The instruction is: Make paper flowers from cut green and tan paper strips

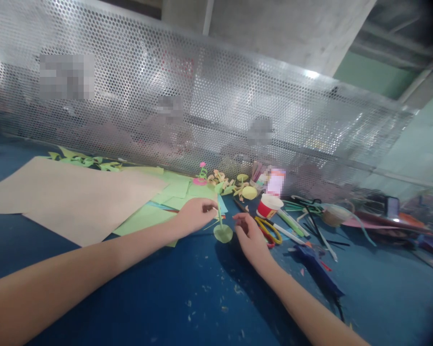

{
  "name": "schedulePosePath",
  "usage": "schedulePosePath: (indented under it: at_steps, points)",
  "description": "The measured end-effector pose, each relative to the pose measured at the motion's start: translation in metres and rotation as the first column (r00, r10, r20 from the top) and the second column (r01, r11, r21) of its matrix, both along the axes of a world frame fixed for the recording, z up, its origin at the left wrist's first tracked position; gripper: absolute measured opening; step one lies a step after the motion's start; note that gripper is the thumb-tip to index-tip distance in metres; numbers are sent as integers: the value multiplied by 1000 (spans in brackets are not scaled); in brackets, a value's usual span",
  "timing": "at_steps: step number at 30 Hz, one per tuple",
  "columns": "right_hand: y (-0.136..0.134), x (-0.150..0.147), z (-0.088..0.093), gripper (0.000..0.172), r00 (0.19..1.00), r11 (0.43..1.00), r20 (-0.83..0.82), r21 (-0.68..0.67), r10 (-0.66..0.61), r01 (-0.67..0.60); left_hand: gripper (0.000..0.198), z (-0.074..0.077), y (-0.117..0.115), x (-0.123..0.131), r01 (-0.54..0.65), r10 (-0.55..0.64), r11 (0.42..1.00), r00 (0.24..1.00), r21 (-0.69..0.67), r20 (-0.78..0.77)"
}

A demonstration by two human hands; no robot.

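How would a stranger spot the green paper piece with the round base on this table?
Start at the blue table and look between the person's left hand and right hand. There, closer to the left one, is a pale green paper piece. Unlike the flat green sheets to its left, it has a slim stem rising from a round disc.

The left hand (pixel 197 214) and right hand (pixel 251 239) are bare. The left forearm (pixel 75 271) and right forearm (pixel 303 302) are uncovered too, smooth and slender, tapering from the near side toward narrow, unadorned wrists.
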State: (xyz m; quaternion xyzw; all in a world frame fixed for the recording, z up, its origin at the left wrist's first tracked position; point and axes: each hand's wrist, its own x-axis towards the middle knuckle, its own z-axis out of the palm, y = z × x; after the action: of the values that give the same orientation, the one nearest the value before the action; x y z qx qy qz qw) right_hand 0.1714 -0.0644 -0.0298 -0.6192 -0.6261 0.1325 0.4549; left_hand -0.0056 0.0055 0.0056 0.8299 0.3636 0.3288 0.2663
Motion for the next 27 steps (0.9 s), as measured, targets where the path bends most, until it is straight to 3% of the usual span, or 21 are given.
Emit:
schedulePosePath:
  at_steps: [5,10,17,27]
  points:
    - [-5,-6,6,25,982,989,126,17,143,-146,29,2,-7,2,159,-160,986,987,-52,-16]
    - [-3,-6,5,19,984,986,72,12,165,-166,31,0,-11,4,205,-207,978,976,-43,-71]
    - [1,-1,1,17,985,984,8,-44,173,-172,27,-11,-14,1,247,-195,950,948,192,-253]
    - [-1,0,2,17,986,986,64,-75,154,-149,14,-18,-12,1,327,-237,895,924,302,-299]
